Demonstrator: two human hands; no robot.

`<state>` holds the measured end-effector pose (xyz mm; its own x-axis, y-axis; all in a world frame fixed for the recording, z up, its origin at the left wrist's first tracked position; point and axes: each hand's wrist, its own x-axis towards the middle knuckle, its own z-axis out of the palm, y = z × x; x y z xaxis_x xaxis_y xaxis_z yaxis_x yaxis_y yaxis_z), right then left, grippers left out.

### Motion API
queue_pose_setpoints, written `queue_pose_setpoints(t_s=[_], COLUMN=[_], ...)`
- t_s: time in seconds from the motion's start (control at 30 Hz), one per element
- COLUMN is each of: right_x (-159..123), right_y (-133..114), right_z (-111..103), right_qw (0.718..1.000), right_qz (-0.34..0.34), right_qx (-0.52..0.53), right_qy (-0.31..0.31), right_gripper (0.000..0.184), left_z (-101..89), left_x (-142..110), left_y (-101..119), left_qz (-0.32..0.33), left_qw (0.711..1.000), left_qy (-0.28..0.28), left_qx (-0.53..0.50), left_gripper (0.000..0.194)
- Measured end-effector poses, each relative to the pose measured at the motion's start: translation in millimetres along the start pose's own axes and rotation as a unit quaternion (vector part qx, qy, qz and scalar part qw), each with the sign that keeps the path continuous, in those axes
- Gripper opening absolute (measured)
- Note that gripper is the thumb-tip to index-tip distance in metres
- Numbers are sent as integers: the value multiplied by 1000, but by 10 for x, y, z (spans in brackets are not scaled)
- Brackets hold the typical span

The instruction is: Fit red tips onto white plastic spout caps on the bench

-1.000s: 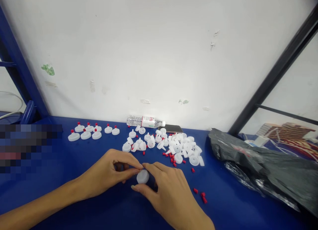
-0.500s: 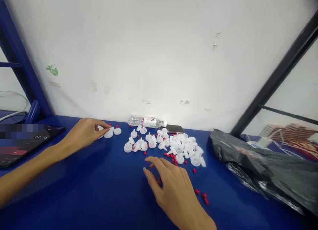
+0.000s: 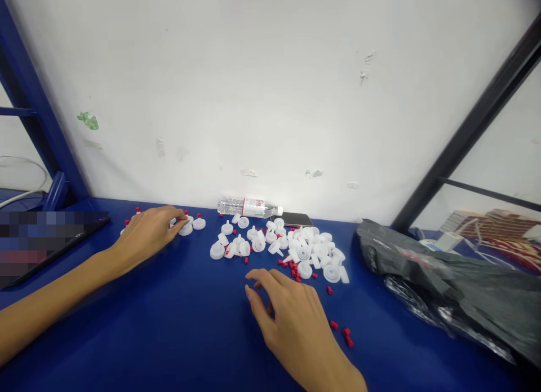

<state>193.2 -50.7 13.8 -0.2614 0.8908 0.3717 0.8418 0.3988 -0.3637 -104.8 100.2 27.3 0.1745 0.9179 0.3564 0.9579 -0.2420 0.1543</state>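
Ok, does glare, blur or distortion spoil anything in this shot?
Head view: bright glints streak the clear plastic; the pile of white caps looks pale, with low contrast; pixelation hides most of the device screen; the left post and right post lean outward, possibly wide-angle distortion; the right hand looks reasonably sharp.

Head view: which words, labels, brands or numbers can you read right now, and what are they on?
No text is readable.
Label on the clear bottle: red and green print, too small to read.
Dark screen at the left: pixelated, with a small pale mark too blurred to read.
Grey bag: faint reddish marks, too blurred.
White parts and red pieces: no lettering can be made out.
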Motion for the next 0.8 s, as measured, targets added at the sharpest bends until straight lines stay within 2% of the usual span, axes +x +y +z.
queue_pose_setpoints(t_s=[0.47,0.7,0.8], right_x=[-13,-8,-15], right_y=[17,24,18], right_z=[28,31,32], right_qw=[1000,1000,1000], right_qz=[1,1,3], right_qx=[3,-7,-12], right_qy=[-9,-13,-15], right_gripper=[17,17,18], left_z=[77,56,80], left_x=[14,-123,-207], left_y=[-28,206,366], left_qz=[-4,29,87], left_qw=[1000,997,994], left_qy=[1,64,42], left_qx=[25,22,-42], left_gripper=[42,50,46])
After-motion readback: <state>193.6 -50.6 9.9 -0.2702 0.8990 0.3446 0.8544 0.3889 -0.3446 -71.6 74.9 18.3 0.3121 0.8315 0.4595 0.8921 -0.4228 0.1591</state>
